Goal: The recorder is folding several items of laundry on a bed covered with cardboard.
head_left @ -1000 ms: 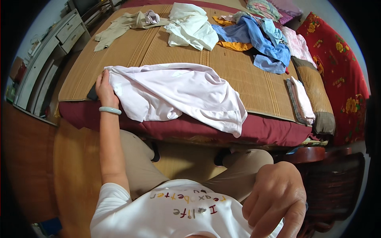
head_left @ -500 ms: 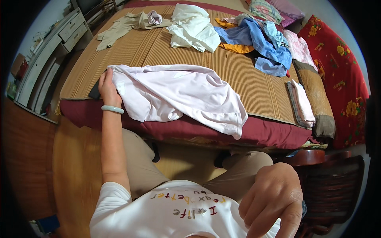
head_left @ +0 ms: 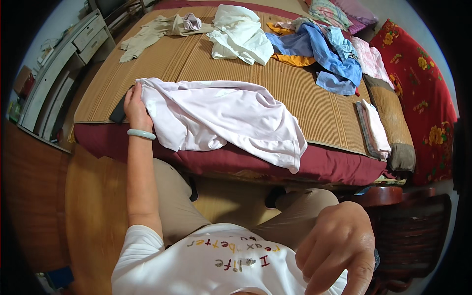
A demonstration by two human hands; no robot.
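the right hand (head_left: 339, 246) is being held close to the chest, fingers curled loosely on nothing. further out, the pale pink garment (head_left: 226, 115) is being pinned at its corner by the left hand (head_left: 135, 105), spreading rightward across the woven mat (head_left: 314, 98).

Pale pink shirt (head_left: 231, 115) spread across mat
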